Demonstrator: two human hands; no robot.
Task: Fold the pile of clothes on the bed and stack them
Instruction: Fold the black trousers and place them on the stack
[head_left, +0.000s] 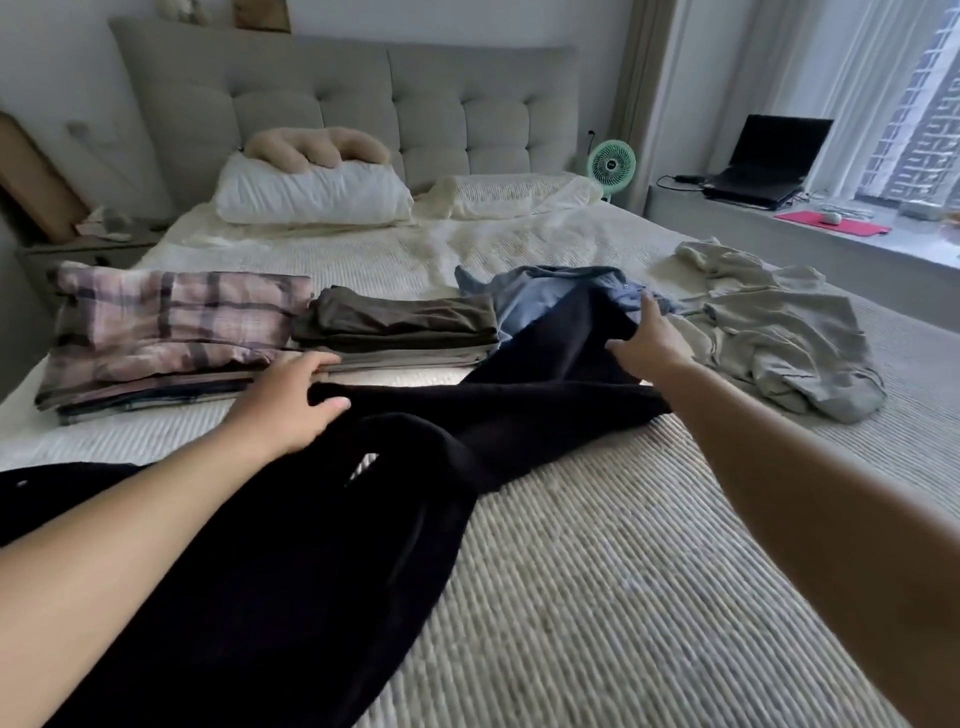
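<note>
A long black garment (322, 519) lies stretched across the bed (623, 597) from the near left to the middle. My left hand (291, 402) pinches its left edge between thumb and fingers. My right hand (647, 338) holds the garment's far right part, fingers spread over the cloth. Behind the black garment lies a crumpled blue shirt (535, 296). A folded plaid stack (161, 332) and a folded dark olive stack (400, 327) sit at the left. A crumpled grey-green garment (779, 332) lies to the right.
Two pillows (311, 195) and a beige cushion (317, 148) rest against the padded headboard. A small green fan (610, 163) stands at the bed's far right corner. A laptop (763, 161) and a red mat (831, 223) sit on the window ledge.
</note>
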